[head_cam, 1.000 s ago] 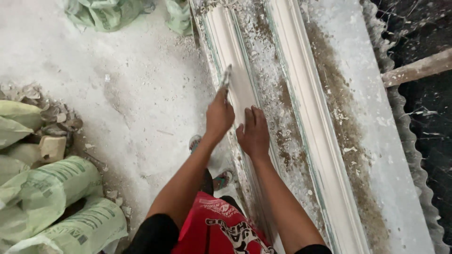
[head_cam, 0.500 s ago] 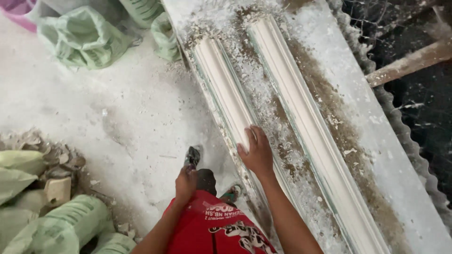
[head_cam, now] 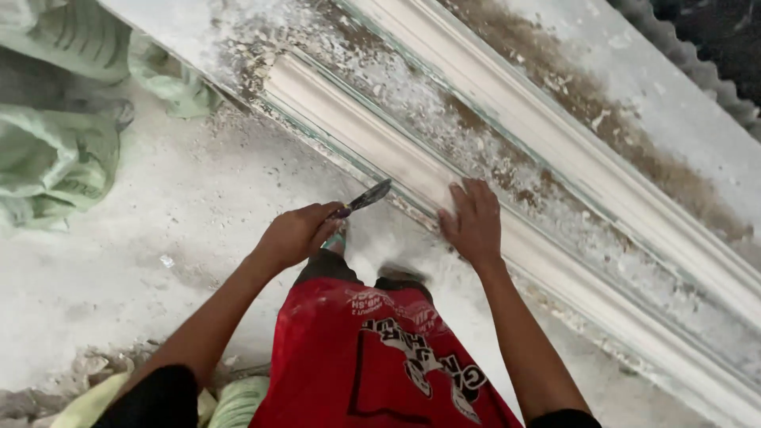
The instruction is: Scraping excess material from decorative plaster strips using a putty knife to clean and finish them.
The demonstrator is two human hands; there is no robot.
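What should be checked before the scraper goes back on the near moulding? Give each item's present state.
1. Scraper gripped in left hand: ok.
2. Blade tip at the near moulding edge: cannot tell if touching.
3. Right hand flat on the moulding: ok.
4. Right fingers away from the blade: ok, a gap shows.
5. Bench free of debris: not ok, plaster crumbs all over.
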